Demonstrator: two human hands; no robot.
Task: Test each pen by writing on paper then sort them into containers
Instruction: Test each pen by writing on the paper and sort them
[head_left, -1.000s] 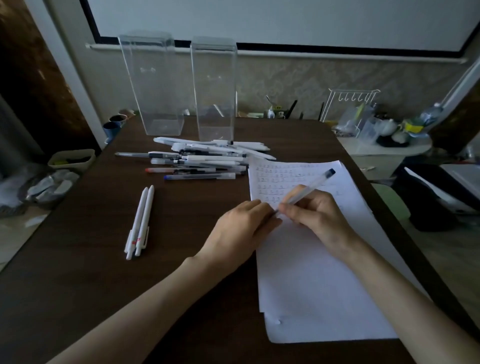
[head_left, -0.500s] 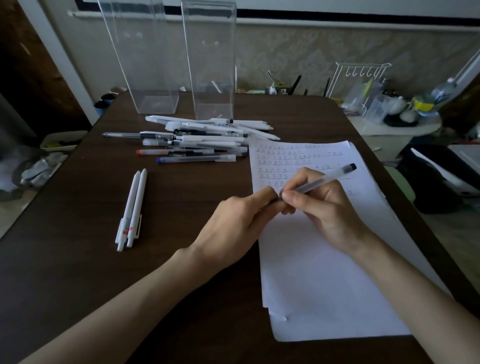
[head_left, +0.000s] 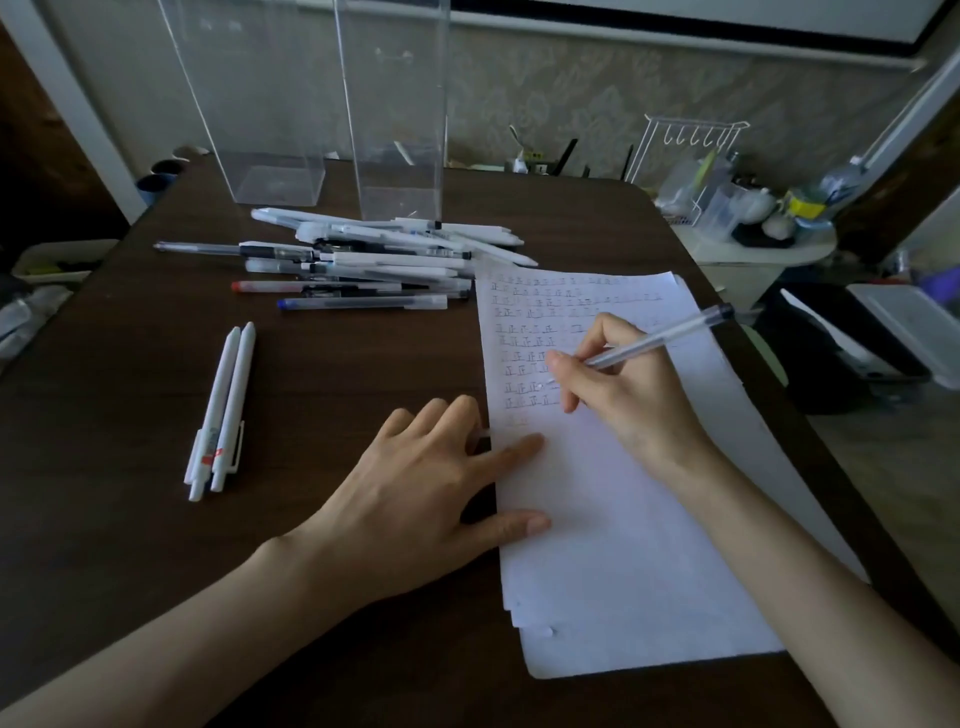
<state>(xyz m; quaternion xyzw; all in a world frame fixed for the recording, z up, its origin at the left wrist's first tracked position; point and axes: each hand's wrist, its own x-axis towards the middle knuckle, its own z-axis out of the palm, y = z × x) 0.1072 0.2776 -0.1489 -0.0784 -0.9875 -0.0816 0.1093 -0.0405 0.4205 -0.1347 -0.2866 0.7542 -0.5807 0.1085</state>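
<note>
My right hand (head_left: 618, 389) grips a clear pen (head_left: 660, 335) with a dark end, its tip down on the white paper (head_left: 623, 545) among rows of written marks. My left hand (head_left: 426, 483) lies flat with spread fingers, its fingertips and thumb pressing the paper's left edge. A pile of pens (head_left: 374, 260) lies behind the paper's top left corner. Two white pens (head_left: 221, 410) lie side by side to the left. Two tall clear containers, the left container (head_left: 260, 104) and the right container (head_left: 395, 114), stand at the back of the dark wooden table (head_left: 130, 519).
A side table (head_left: 753, 244) with a white wire rack (head_left: 691, 140), bottles and cups stands beyond the table's right edge. A dark bag (head_left: 831, 353) sits on the floor at right. Trays and clutter (head_left: 47, 270) lie on the floor at left.
My left hand let go of the pen's tip end and spread flat onto the paper's edge. My right hand turned the pen tip down to the paper. The camera dipped closer.
</note>
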